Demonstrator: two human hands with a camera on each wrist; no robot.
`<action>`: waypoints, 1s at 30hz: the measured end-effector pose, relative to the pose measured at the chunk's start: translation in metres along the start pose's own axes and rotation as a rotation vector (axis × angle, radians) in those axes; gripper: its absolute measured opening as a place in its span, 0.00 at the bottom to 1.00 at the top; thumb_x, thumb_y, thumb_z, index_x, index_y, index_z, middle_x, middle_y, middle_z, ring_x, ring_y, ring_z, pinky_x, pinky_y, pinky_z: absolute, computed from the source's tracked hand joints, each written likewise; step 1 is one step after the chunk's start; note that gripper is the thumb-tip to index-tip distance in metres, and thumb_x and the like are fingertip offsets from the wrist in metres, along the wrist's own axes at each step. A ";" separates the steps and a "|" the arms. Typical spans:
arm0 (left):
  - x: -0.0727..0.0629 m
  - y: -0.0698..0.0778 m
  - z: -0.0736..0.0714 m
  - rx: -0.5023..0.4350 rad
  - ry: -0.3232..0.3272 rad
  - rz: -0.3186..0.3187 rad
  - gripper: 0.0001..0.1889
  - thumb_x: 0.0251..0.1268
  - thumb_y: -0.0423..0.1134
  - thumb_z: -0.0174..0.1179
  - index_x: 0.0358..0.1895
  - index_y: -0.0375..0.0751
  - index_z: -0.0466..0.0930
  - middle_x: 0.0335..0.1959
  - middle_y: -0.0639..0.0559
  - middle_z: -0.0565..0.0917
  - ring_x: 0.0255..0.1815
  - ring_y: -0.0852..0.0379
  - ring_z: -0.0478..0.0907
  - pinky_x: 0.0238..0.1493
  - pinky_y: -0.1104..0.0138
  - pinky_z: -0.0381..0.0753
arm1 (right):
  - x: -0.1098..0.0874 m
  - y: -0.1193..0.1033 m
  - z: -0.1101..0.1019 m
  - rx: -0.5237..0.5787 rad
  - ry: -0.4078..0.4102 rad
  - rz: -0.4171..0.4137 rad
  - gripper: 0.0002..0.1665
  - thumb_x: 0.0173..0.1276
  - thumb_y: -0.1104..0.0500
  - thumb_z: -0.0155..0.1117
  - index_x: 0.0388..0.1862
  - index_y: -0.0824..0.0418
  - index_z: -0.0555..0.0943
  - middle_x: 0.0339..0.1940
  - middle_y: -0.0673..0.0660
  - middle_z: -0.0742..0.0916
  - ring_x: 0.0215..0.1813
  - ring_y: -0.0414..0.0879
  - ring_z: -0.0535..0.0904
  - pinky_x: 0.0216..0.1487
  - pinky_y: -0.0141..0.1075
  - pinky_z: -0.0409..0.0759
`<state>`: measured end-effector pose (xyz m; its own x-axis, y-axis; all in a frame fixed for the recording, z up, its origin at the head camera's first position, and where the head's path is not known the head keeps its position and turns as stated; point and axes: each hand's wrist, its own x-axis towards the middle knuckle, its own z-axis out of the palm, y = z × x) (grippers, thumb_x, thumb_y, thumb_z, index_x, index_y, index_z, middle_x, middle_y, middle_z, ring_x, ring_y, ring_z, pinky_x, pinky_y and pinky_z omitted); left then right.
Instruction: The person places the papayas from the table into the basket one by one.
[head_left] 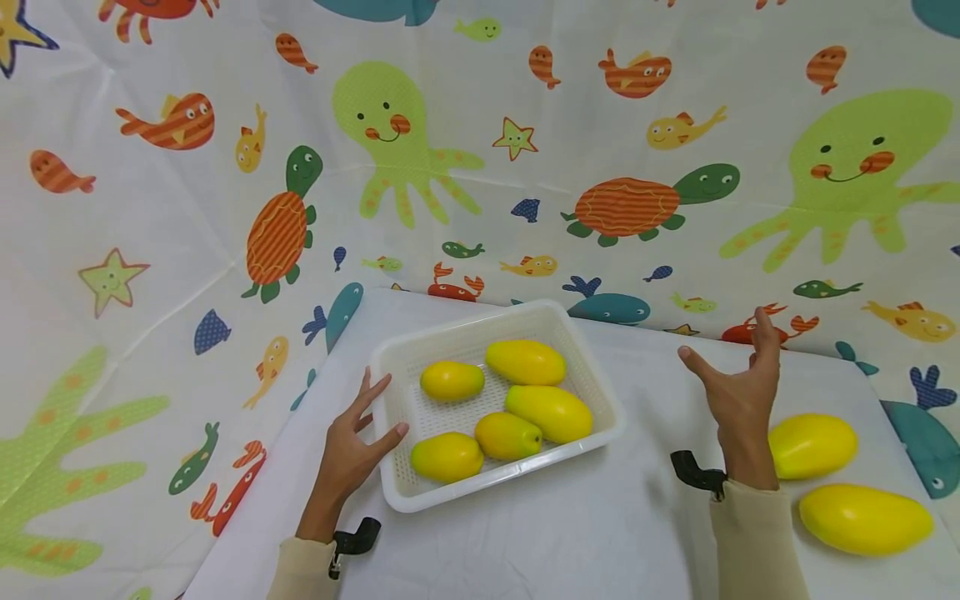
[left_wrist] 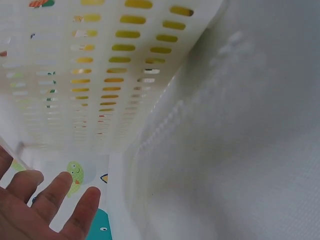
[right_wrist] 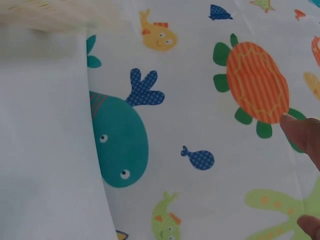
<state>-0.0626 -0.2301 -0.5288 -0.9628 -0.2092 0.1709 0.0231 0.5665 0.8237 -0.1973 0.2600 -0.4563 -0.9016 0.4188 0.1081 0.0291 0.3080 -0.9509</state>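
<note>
A white slotted plastic basket (head_left: 498, 479) sits on the white-covered table with several smooth yellow fruits, shaped like mangoes or papayas, inside; one is a long fruit (head_left: 525, 362) at the back. At the basket's left end is my left hand (head_left: 352, 454), its thumb and index finger reaching over the rim. In the left wrist view, the other fingers (left_wrist: 82, 215) are extended and spread beside the slotted basket wall (left_wrist: 105, 65). Whether they touch it is hard to tell. My right hand (head_left: 746, 400) is raised to the right of the basket, thumb and fingers apart, holding nothing.
Two more yellow fruits lie on the table at the right: one rounder fruit (head_left: 816, 446) partly behind the right wrist, and a longer fruit (head_left: 866, 519) nearer the front. A cloth (head_left: 480, 108) printed with sea animals hangs behind the table and along its left side.
</note>
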 end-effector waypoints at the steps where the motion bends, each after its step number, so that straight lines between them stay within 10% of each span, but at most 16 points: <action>1: 0.000 0.000 0.000 0.000 0.000 -0.001 0.41 0.65 0.52 0.72 0.82 0.59 0.67 0.89 0.54 0.51 0.88 0.38 0.57 0.77 0.39 0.71 | 0.000 0.002 -0.002 0.000 0.008 0.004 0.61 0.67 0.53 0.78 0.87 0.29 0.49 0.90 0.37 0.53 0.91 0.41 0.43 0.91 0.49 0.46; 30: 0.001 -0.001 0.000 -0.012 -0.009 -0.010 0.42 0.65 0.57 0.72 0.82 0.59 0.67 0.89 0.57 0.51 0.88 0.41 0.57 0.77 0.40 0.72 | 0.006 0.048 -0.043 -0.142 0.290 0.312 0.66 0.66 0.34 0.72 0.87 0.25 0.35 0.91 0.38 0.35 0.91 0.45 0.32 0.91 0.44 0.41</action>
<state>-0.0633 -0.2311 -0.5296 -0.9654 -0.2076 0.1580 0.0168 0.5551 0.8316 -0.1831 0.3143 -0.4893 -0.6827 0.7261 -0.0821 0.3578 0.2342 -0.9040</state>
